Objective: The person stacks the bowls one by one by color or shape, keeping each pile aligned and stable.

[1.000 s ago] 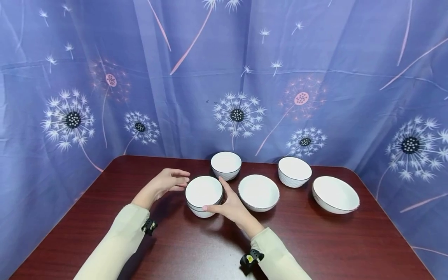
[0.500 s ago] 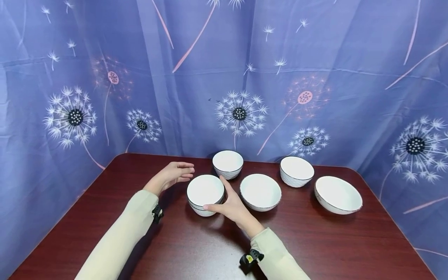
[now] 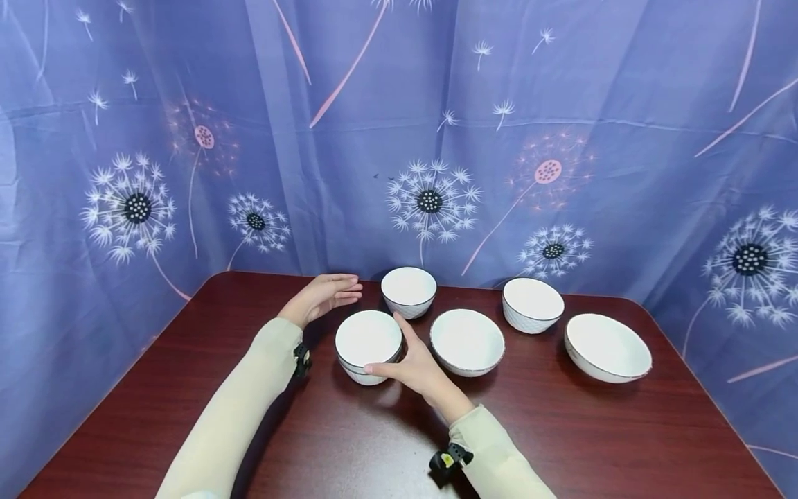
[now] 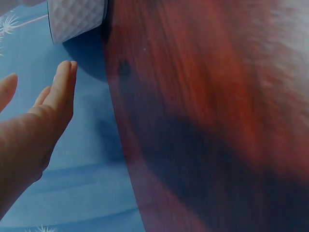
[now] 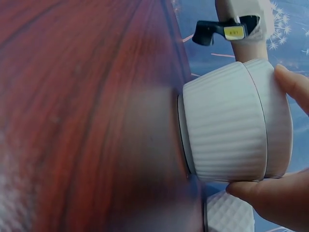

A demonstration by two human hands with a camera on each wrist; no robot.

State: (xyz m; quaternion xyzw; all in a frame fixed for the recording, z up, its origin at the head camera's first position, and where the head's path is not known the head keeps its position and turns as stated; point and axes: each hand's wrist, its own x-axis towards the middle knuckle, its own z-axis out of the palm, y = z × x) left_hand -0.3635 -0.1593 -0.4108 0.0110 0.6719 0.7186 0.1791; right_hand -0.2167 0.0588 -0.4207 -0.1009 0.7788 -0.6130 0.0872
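Note:
Two nested white bowls (image 3: 368, 338) with dark rims stand left of centre on the table; the lower one has ribbed sides in the right wrist view. My right hand (image 3: 419, 364) grips this stack from the right, thumb at the near side and fingers at the far side. Behind the stack is a small white bowl (image 3: 408, 287) with a diamond-patterned wall. My left hand (image 3: 321, 298) hovers to its left, fingers extended and holding nothing. In the left wrist view, those fingers point toward the patterned bowl (image 4: 77, 19), with a gap between.
Close to the right hand sits a wider white bowl (image 3: 467, 341). Farther right are a small deep bowl (image 3: 533, 305) and a wide shallow bowl (image 3: 607, 348). A blue dandelion-print curtain (image 3: 349, 180) hangs behind the dark red wooden table (image 3: 337, 443).
My left hand has moved away from the stack, backward and right toward the small back bowl. My right hand keeps its grip on the stacked bowls. The head view has shifted slightly.

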